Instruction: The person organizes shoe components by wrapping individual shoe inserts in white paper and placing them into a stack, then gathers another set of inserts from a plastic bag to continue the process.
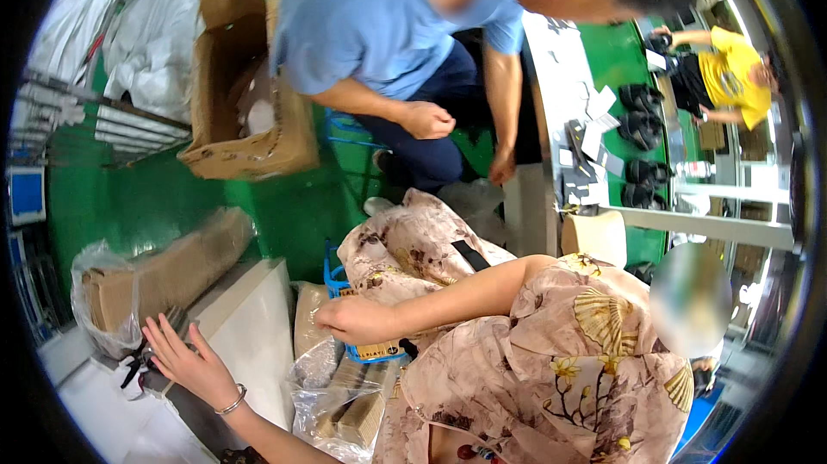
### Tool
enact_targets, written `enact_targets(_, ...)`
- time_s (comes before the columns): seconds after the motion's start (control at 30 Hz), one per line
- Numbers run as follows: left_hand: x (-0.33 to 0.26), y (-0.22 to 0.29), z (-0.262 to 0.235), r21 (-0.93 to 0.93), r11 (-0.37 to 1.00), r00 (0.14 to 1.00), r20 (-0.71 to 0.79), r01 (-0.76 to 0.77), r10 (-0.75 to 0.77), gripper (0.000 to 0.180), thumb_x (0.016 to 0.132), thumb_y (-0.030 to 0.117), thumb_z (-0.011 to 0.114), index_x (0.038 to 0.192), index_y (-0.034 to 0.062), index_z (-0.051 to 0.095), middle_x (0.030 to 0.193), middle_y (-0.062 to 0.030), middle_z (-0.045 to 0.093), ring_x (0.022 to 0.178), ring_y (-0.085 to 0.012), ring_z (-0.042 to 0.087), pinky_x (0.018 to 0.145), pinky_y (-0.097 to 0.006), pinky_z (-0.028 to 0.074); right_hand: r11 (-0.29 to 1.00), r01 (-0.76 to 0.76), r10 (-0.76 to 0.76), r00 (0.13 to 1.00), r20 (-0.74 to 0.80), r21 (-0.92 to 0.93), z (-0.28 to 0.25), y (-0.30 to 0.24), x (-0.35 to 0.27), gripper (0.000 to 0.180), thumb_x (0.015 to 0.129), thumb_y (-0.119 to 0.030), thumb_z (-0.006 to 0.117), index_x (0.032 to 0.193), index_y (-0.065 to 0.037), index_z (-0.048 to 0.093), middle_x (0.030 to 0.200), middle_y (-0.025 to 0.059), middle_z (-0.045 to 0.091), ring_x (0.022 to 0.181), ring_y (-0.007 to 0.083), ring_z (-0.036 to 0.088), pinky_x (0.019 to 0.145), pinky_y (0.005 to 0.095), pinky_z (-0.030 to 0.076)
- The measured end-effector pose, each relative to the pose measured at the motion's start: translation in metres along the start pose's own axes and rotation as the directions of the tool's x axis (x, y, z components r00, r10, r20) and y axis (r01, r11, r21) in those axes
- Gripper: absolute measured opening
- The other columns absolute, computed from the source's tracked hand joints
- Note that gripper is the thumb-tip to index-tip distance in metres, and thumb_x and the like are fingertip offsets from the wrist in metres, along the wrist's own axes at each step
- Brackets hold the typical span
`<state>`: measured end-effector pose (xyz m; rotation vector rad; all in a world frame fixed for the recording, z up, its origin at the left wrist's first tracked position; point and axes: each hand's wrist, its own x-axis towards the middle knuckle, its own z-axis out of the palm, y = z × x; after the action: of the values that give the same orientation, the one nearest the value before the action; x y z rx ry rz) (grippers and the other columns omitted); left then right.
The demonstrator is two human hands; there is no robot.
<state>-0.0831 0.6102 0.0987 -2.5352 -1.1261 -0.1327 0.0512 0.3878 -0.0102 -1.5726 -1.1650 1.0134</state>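
Near oblong cardboard [185, 267] in crinkled plastic [112, 339], the left hand [193, 367] is splayed.

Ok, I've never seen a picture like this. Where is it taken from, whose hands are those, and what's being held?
There's no robot: a person's head carries this wide fisheye camera. Edges bend, and people appear sideways. The spread hand with a bracelet is probably the wearer's left hand; nothing shows in it. Near it lies a long brown cardboard piece, partly in clear plastic. I can't tell whose curled hand is further right, or whether it holds anything. Beyond is a person in a blue shirt; black and white pieces lie on the bench.
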Motion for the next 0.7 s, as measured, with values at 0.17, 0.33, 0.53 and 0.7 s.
enact_targets(0.17, -0.015, 0.057, -0.007, -0.242, 0.961, 0.99, 0.011, -0.137, 0.144, 0.042, 0.092, 0.024, 0.05, 0.128, 0.0044, 0.045, 0.139, -0.0107, 0.039, 0.131, -0.0271, 0.032, 0.106, -0.047, 0.021, 0.997, -0.072, 0.064, 0.985, -0.162, -0.042, -0.038, 0.019, -0.071, 0.016, 0.075, -0.007, 0.051, 0.09, -0.002, 0.056, 0.085, 0.0167, 0.06, 0.082, 0.0345, 0.059, 0.072, 0.0438, 0.047)
enact_targets(0.33, -0.064, 0.073, 0.016, -0.344, 0.918, 0.971, 0.064, -0.197, 0.232, 0.04, 0.087, 0.013, 0.055, 0.123, -0.0022, 0.048, 0.133, -0.0196, 0.044, 0.126, -0.0347, 0.038, 0.103, -0.043, 0.028, 0.954, -0.286, 0.271, 0.951, -0.149, -0.089, -0.054, 0.038, -0.114, 0.016, 0.071, -0.005, 0.052, 0.085, 0.0, 0.055, 0.082, 0.0191, 0.06, 0.078, 0.0362, 0.059, 0.068, 0.0443, 0.047)
enact_targets(0.53, -0.14, 0.135, 0.029, -0.592, 0.803, 0.936, 0.24, -0.068, 0.256, 0.039, 0.085, 0.009, 0.056, 0.121, -0.0029, 0.049, 0.131, -0.0224, 0.044, 0.124, -0.0363, 0.038, 0.104, -0.043, 0.029, 0.945, -0.326, 0.322, 0.898, -0.3, 0.037, -0.051, 0.072, -0.139, 0.016, 0.074, -0.006, 0.049, 0.087, 0.0, 0.057, 0.086, 0.0202, 0.061, 0.081, 0.0366, 0.06, 0.07, 0.0442, 0.048)
enact_targets(0.7, -0.208, 0.192, 0.084, -0.739, 0.673, 0.859, 0.33, -0.022, 0.391, 0.04, 0.083, 0.01, 0.058, 0.12, -0.004, 0.049, 0.127, -0.0235, 0.046, 0.121, -0.038, 0.041, 0.101, -0.043, 0.033, 0.853, -0.503, 0.5, 0.714, -0.49, 0.138, -0.043, 0.12, -0.214, 0.016, 0.076, -0.006, 0.049, 0.089, -0.004, 0.059, 0.085, 0.0196, 0.063, 0.08, 0.0369, 0.06, 0.07, 0.0443, 0.048)
